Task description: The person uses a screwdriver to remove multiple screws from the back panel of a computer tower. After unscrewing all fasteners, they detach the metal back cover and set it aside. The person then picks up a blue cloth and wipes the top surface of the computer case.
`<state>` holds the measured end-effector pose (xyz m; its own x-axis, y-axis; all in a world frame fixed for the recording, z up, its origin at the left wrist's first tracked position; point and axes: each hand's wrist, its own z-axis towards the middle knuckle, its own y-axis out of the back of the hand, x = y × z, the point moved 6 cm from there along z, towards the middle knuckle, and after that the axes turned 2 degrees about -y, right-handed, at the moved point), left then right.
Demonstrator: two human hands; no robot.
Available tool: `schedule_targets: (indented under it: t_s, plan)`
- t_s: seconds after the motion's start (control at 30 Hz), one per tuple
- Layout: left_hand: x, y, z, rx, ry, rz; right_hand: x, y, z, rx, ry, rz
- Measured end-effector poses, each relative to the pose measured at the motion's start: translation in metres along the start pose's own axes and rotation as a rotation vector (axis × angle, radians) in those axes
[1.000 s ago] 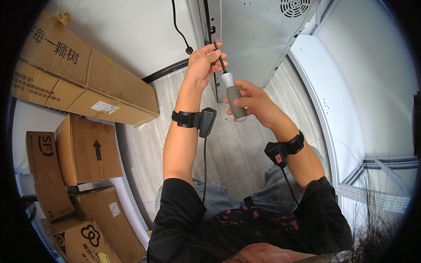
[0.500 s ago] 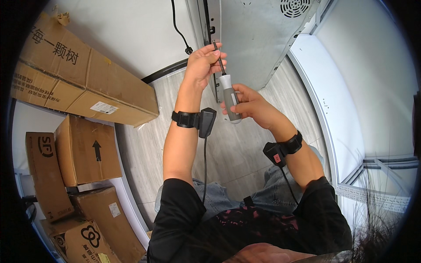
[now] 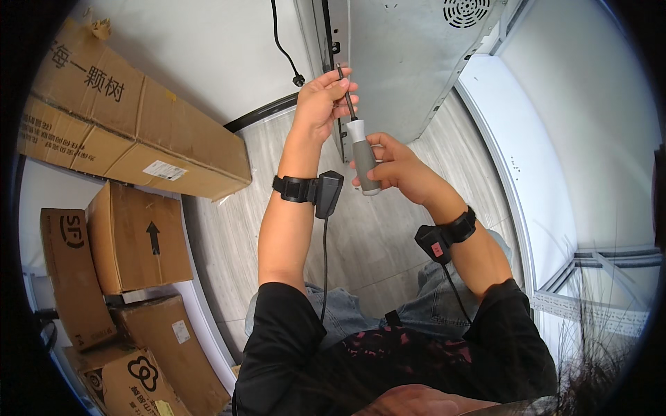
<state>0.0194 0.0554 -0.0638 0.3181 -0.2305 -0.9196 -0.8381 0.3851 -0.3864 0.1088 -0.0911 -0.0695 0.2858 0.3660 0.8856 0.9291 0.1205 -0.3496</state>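
A screwdriver (image 3: 363, 159) with a grey, pale-ended handle and a thin dark shaft points up and slightly left. My right hand (image 3: 404, 171) is wrapped round its handle. Higher up, my left hand (image 3: 318, 107) pinches the shaft near the tip with thumb and fingers. A small piece seems to sit at the tip, too small to make out. Just beyond my left fingers stands the edge of a grey metal cabinet panel (image 3: 399, 76) with holes and slots along it. Whether the tip touches that edge, I cannot tell.
A black cable (image 3: 276, 35) with a plug hangs left of the panel by a white wall. Cardboard boxes (image 3: 139, 239) are stacked on the left, a long carton (image 3: 194, 156) reaching inward. White framing (image 3: 499, 132) stands on the right. Wood-look floor (image 3: 361, 243) lies below my hands.
The screwdriver handle has turned a little in my right hand, so a pale mark on it no longer shows. My left hand has hardly moved.
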Motion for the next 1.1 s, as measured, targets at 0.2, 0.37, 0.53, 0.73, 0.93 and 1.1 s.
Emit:
schedule_targets:
  t_s: [0.2, 0.37, 0.53, 0.73, 0.93, 1.1]
  plan:
    - [-0.006, -0.008, -0.005, -0.029, 0.016, 0.038, -0.009, 0.011, 0.012, -0.075, 0.175, -0.256]
    - [0.0, -0.003, -0.001, -0.04, -0.017, 0.069, -0.008, 0.01, 0.009, -0.098, 0.077, -0.203]
    - [-0.002, -0.004, -0.004, -0.04, -0.007, 0.025, -0.011, 0.013, 0.007, -0.063, 0.023, -0.029]
    - [-0.003, -0.01, -0.005, -0.032, -0.005, 0.032, -0.015, 0.021, 0.01, -0.124, 0.103, -0.19]
    - [-0.004, -0.008, -0.008, -0.022, -0.017, 0.046, -0.014, 0.017, 0.011, -0.114, 0.101, -0.182]
    - [-0.006, -0.011, -0.011, -0.027, -0.044, 0.076, -0.015, 0.025, 0.008, -0.119, 0.097, -0.197]
